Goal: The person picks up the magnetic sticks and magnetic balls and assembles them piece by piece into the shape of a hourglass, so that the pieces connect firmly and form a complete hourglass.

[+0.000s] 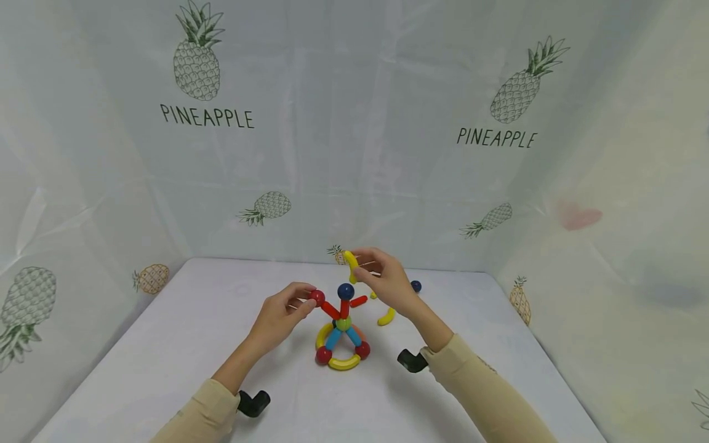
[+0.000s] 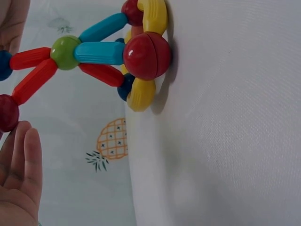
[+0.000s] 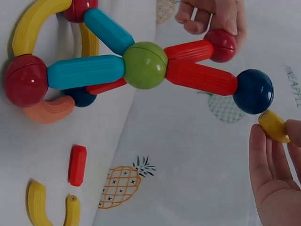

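Likely light, best held midway, curved yellow plastic rod (image 1: 351, 264) is pinched centre-frame by right hand (image 1: 384, 275), red plastic ball (image 1: 317, 298) by left hand (image 1: 281, 314)

Both forearms (image 1: 434, 325), beige sleeves (image 1: 471, 384) ending short of the wrists (image 1: 256, 346), are slanting inward. The left hand (image 1: 281, 312) is gripping between thumb and fingers; the right hand (image 1: 386, 278) (the higher one) is pinching with its thumb and fingertips (image 3: 257, 134).
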Demonstrator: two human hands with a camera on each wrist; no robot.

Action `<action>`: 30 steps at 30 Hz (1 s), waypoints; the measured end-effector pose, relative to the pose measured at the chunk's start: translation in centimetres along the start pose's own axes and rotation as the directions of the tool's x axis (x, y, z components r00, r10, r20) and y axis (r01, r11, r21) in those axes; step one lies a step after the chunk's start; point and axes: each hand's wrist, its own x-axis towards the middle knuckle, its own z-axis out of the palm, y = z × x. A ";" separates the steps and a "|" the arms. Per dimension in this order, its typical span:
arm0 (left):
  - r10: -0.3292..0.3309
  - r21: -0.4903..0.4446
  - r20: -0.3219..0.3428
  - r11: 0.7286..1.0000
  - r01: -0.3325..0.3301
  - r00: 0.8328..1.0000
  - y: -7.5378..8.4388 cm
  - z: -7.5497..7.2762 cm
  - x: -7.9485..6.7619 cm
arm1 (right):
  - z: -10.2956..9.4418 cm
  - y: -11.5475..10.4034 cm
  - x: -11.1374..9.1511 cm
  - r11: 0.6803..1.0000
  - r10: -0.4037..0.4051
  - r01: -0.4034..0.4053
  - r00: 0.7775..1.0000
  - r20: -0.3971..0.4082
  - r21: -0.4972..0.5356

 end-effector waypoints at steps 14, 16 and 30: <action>0.006 0.024 -0.003 1.000 -0.006 1.000 0.5 0.0 0.0 | -0.1 0.0 0.3 1.000 0.023 -0.023 0.999 0.036 0.008; 0.011 0.030 -0.004 0.999 -0.011 1.000 0.6 0.0 0.1 | -0.2 0.0 0.4 1.000 0.026 -0.026 0.999 0.042 0.002; 0.020 0.042 0.005 0.999 -0.020 1.000 1.0 0.1 0.1 | -1.4 0.5 1.3 0.994 0.109 -0.108 0.985 0.137 -0.014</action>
